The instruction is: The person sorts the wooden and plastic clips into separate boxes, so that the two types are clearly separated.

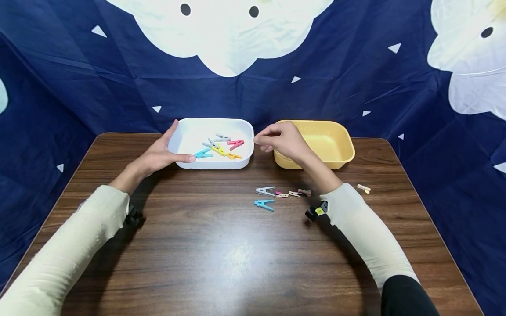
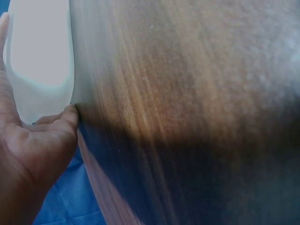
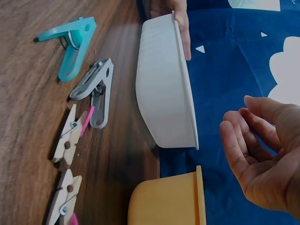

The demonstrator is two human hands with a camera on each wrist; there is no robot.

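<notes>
My left hand (image 1: 158, 151) grips the left end of a white plastic bin (image 1: 221, 164), its thumb on the near rim and fingers along the far left side. Several coloured plastic clothespins (image 1: 219, 150) lie inside. By the bin's right rim hovers my right hand (image 1: 282, 139), fingers loosely bent with nothing between them in the right wrist view. Below it on the table are a grey clothespin (image 1: 265, 190), a blue clothespin (image 1: 264, 204) and several small wooden clothespins (image 3: 68, 136), some with pink parts.
A yellow plastic bin (image 1: 332, 162) stands right of the white one, partly behind my right hand. Another small pale clothespin (image 1: 363, 188) lies farther right, beyond my sleeve. A dark blue patterned cloth (image 1: 245, 96) hangs behind the wooden table (image 1: 189, 245).
</notes>
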